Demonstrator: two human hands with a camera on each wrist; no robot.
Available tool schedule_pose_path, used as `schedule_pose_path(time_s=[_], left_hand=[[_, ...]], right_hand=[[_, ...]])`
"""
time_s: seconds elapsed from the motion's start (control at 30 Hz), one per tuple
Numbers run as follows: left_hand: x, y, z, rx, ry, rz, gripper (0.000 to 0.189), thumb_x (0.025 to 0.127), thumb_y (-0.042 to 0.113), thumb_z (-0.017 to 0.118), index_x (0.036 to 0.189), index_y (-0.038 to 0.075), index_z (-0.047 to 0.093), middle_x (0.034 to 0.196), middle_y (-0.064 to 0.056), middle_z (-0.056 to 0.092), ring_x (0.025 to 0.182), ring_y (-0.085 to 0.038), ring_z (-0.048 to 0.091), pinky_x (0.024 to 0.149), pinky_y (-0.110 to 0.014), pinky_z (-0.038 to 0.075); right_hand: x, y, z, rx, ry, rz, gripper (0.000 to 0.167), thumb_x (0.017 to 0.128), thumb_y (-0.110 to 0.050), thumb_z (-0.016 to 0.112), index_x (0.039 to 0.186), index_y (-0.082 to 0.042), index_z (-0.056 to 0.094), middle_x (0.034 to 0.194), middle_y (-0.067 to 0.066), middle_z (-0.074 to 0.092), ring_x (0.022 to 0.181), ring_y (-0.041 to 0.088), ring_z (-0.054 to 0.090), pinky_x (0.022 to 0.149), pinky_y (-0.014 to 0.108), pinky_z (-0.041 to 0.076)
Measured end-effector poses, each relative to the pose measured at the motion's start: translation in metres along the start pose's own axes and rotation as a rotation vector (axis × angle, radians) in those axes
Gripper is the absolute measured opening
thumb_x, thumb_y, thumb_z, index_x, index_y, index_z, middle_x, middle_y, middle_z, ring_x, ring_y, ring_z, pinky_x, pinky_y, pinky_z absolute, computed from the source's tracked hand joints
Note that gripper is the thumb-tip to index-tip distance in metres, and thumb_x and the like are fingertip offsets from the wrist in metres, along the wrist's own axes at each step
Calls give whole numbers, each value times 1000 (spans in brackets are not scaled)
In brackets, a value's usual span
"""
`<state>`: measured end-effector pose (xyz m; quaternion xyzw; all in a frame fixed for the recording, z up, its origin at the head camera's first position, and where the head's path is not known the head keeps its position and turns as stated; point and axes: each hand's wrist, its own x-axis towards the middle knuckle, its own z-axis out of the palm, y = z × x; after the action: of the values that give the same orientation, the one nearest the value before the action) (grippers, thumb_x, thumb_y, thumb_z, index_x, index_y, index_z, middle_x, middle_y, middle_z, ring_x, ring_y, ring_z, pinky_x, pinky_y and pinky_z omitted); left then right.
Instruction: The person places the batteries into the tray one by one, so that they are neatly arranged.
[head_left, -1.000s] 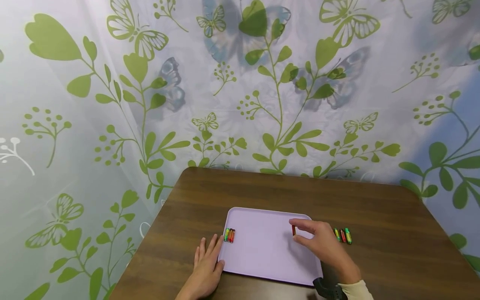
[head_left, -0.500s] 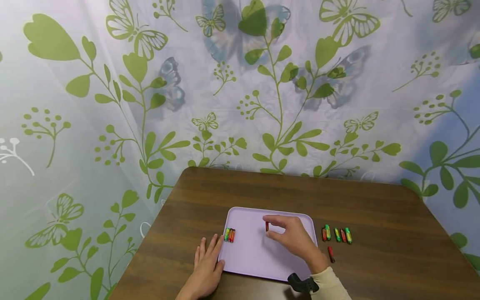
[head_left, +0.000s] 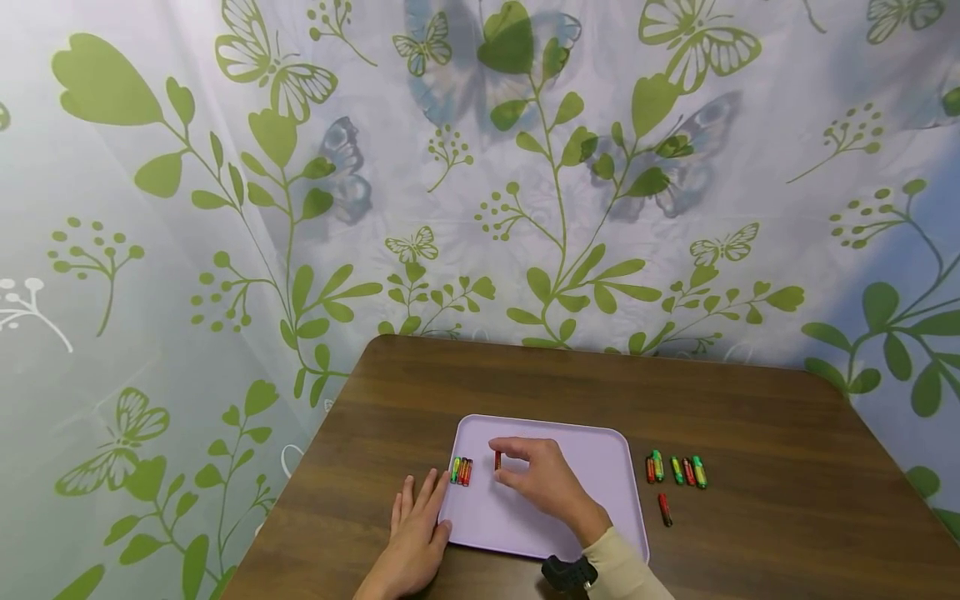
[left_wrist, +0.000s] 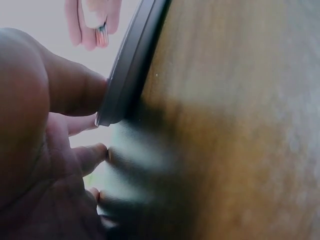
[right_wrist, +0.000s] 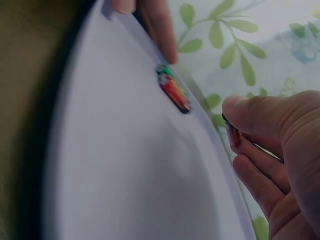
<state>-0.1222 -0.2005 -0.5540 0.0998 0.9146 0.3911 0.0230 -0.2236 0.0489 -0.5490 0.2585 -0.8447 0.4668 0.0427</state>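
A red and black battery (head_left: pixel 498 460) is pinched upright between thumb and fingers of my right hand (head_left: pixel 546 482). This hand is over the lilac tray (head_left: pixel 600 467), left of its middle, and the right wrist view shows the held battery (right_wrist: pixel 231 132) apart from the tray surface. Several batteries (head_left: pixel 462 472), green and red, lie side by side against the tray's left side. My left hand (head_left: pixel 412 537) rests at the tray's left edge with its fingers extended, and in the left wrist view its thumb (left_wrist: pixel 80 90) touches the rim.
Right of the tray, several red and green batteries (head_left: pixel 677 470) lie on the brown wooden table (head_left: pixel 787 500). One red battery (head_left: pixel 665 510) lies nearer the front. A curtain (head_left: pixel 480 208) with leaves and butterflies hangs behind the table.
My right hand has carried the red battery leftward across the tray toward the row. Batteries at the right that the hand and arm covered now show. The left hand stays in place.
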Motion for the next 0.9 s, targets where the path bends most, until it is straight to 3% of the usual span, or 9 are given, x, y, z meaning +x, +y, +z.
schedule_pose_path(time_s=[0.27,0.7,0.9], left_hand=[[0,1,0,-4,7,9,66,104,5,62,167,2,42,175,-32,31,162,-68,3,125,-82,0],[0,-1,1,-14,0,15,67,104,5,62,168,3,40,175,-33,30,162,-67,2,125,-81,-1],[0,0,0,-20,-18,6,68,105,5,61,169,2,38,176,-32,27,162,-67,-1,125,-81,-3]], right_hand=[[4,-1,24,6,-39,-16,40,88,-5,90,127,-5,81,125,3,83,116,22,79,102,46,64],[9,-6,44,-198,-43,-108,41,85,-9,92,125,-9,81,122,2,83,115,17,78,101,41,63],[12,-10,46,-226,-62,-98,42,87,-15,93,127,-9,81,124,2,83,116,18,78,101,41,63]])
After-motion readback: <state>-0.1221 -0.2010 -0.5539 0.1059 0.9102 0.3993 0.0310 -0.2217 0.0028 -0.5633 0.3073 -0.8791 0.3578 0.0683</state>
